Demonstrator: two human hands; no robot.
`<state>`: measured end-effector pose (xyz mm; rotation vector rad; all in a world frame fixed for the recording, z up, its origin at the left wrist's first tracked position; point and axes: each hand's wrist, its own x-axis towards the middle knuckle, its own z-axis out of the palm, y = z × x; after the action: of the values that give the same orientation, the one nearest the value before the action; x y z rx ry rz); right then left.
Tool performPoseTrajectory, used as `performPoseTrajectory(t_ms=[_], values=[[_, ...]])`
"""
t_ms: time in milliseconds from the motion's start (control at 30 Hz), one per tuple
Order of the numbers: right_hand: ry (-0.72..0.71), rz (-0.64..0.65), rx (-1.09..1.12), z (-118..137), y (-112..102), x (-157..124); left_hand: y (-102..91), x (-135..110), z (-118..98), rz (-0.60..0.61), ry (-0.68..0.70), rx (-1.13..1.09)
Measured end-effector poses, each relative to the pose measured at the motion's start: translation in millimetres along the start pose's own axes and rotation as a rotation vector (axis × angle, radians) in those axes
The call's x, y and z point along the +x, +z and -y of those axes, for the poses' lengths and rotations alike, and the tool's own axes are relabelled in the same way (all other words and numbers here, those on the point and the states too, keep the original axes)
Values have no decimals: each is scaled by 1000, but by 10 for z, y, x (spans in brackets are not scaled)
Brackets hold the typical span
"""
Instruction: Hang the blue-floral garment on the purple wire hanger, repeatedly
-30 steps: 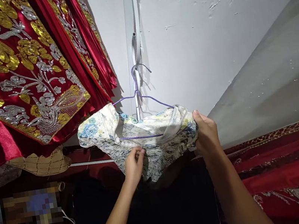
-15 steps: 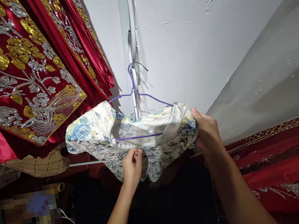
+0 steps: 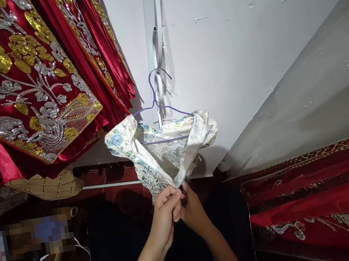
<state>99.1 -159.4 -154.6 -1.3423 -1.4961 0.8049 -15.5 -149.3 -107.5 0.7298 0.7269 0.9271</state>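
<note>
A cream floral lace garment (image 3: 116,140) with short sleeves and blue and yellow flowers hangs on a purple hanger (image 3: 154,94). Its neckline is drawn down into a V toward me. My left hand (image 3: 166,209) is closed in a pinch on the garment's front at the point of the V, where a tiny shiny spot shows at the fingertips. Right beside it, my right hand (image 3: 194,211) is at the same point, its fingers mostly hidden behind the left hand and the cloth. The garment's lower part is largely out of sight.
A white metal rack post (image 3: 150,10) stands before the white wall (image 3: 221,52), near the hanger's hook. Red cloth with gold and silver sequins (image 3: 26,52) hangs at the left. Red decorated fabric (image 3: 320,195) lies at the lower right, below a grey sheet (image 3: 327,93).
My right hand has left the garment's right sleeve and come to the front neckline beside my left hand. The neckline has been pulled down into a V, and my left hand has moved slightly lower.
</note>
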Motion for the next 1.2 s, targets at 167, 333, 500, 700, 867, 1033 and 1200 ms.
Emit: performPoseTrajectory(t_ms=[167,333,500,700,867,1033,1200], values=[[6,-161,91,-156,61,215,32,68,-301,23,-9,-94],[8,-180,-21,-281,44,245,189,346,-1091,125,109,-74],[7,-190,-56,-366,-72,247,475,520,-1626,248,216,-29],[31,-26,-116,-620,-264,276,470,581,-1592,216,376,110],[-107,24,8,134,-620,573,434,539,-1504,154,548,406],[-355,-151,-22,1127,-883,1090,406,538,-1448,181,534,434],[-371,-66,-238,1340,-846,1327,261,611,-1362,202,377,253]])
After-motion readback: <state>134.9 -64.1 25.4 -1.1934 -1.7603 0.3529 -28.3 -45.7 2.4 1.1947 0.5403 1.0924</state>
